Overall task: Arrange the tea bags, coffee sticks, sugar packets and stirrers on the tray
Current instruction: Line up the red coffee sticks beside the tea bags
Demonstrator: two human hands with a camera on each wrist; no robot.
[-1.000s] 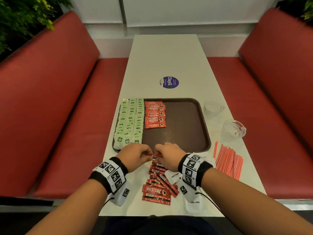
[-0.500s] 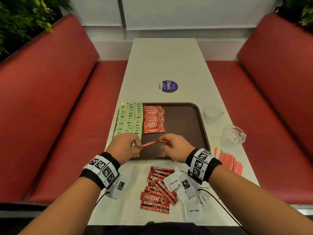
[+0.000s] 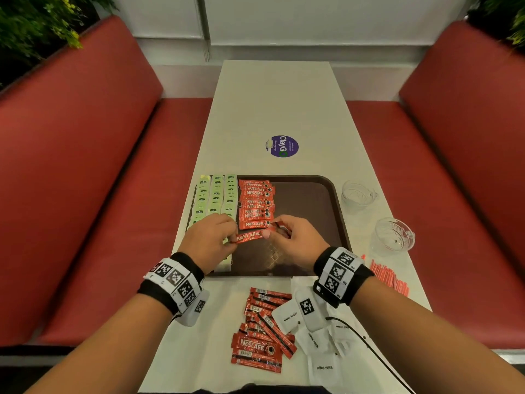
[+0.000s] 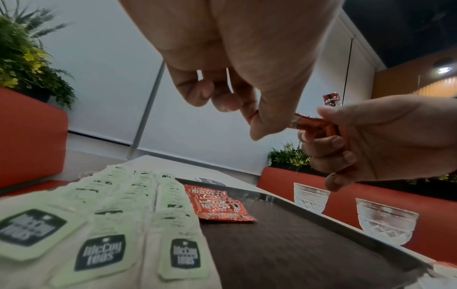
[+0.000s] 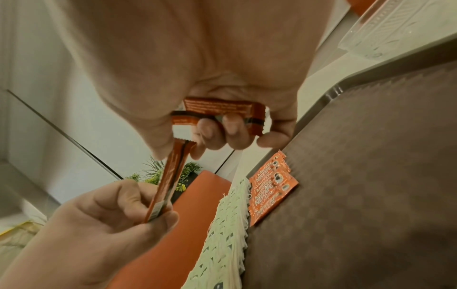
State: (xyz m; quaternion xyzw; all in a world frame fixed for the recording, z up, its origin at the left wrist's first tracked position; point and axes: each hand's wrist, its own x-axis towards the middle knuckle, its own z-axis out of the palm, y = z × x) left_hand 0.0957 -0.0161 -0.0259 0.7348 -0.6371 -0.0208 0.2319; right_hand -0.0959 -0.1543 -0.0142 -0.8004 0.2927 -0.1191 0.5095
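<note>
Tea bags (image 3: pixel 216 196) already in three rows on brown tray (image 3: pixel 309 200); Nescafé column (image 3: pixel 255 204) partly built beside them. Left hand (image 3: pixel 208 241) and right hand (image 3: pixel 294 240) each pinch one end of coffee stick (image 3: pixel 250 236) above tray, right hand also grasping spare sticks. Still on table: loose coffee sticks (image 3: pixel 262 334), sugar packets (image 3: pixel 318 336), stirrers (image 3: pixel 390 278).

Dim, even indoor light; wide-angle bending at the edges; wrist views blur the close hands; lamp glare at upper right.
</note>
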